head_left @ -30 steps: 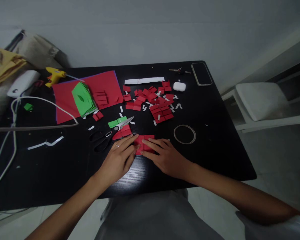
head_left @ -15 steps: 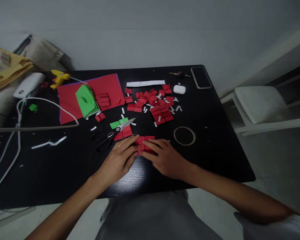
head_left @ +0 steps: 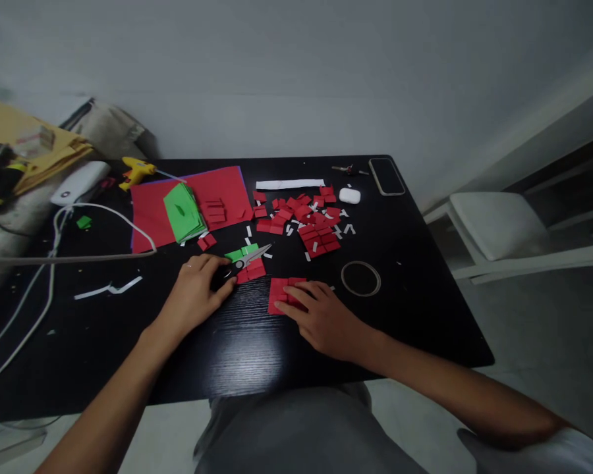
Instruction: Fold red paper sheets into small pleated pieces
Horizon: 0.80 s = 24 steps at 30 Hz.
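My left hand (head_left: 196,289) has its thumb and fingers around the handles of the scissors (head_left: 255,257), which it mostly covers. The scissor blades point right across a green paper strip (head_left: 234,253) and red folded paper pieces (head_left: 254,271). On a red paper square (head_left: 277,287) with crease lines, my right hand (head_left: 321,316) rests with its fingers stretched out and spread, covering its right part. Farther back lies a heap of small red folded papers (head_left: 296,209) with white scraps among them.
A stack of green paper (head_left: 182,214) sits on red sheets (head_left: 151,210) at the left, near a yellow glue gun (head_left: 137,172). White cables (head_left: 54,250) cross the left side. A tape ring (head_left: 360,279), an earbud case (head_left: 349,195), keys (head_left: 350,170) and a phone (head_left: 387,176) lie rightward.
My left hand has left the red paper square and moved left onto the scissor handles. My right hand stays on the square. The whole view has shifted slightly.
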### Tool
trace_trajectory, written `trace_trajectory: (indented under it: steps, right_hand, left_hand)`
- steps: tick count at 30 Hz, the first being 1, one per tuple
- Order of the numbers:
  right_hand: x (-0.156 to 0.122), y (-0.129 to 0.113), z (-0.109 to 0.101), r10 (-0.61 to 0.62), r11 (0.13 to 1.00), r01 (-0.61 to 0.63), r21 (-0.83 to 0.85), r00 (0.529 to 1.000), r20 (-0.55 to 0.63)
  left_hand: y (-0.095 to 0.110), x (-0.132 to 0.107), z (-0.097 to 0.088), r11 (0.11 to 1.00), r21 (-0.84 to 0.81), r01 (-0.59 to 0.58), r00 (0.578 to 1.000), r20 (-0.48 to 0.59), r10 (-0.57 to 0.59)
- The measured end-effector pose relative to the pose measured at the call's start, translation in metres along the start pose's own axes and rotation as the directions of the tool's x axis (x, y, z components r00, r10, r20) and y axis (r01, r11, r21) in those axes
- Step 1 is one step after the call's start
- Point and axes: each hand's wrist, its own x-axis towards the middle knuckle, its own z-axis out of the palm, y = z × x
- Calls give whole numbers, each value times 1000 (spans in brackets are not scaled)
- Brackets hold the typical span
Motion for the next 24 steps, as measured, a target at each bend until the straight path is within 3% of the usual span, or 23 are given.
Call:
trace_trajectory:
  steps: [3, 7, 13, 17, 24]
  right_hand:
    - [2, -1, -2, 0, 1000, 1, -18, 1000, 18]
    - [4, -3, -7, 5, 999, -3, -34, 999, 37]
    - [6, -3, -8, 4, 998, -1, -58, 999, 45]
    - [7, -4, -7, 2, 998, 0, -57, 999, 37]
    - [14, -3, -24, 16, 999, -18, 46, 999, 42]
  left_hand:
    - [2, 2, 0, 999, -44, -14, 1000, -27, 12]
    - [4, -3, -14, 998, -56, -3, 991, -133, -4]
    - [-19, -25, -34, 982, 61, 180, 968, -187, -166]
    - [-34, -39, -33, 957, 158, 245, 959, -182, -216]
    - [-35, -45, -26, 948, 246, 200, 974, -153, -166]
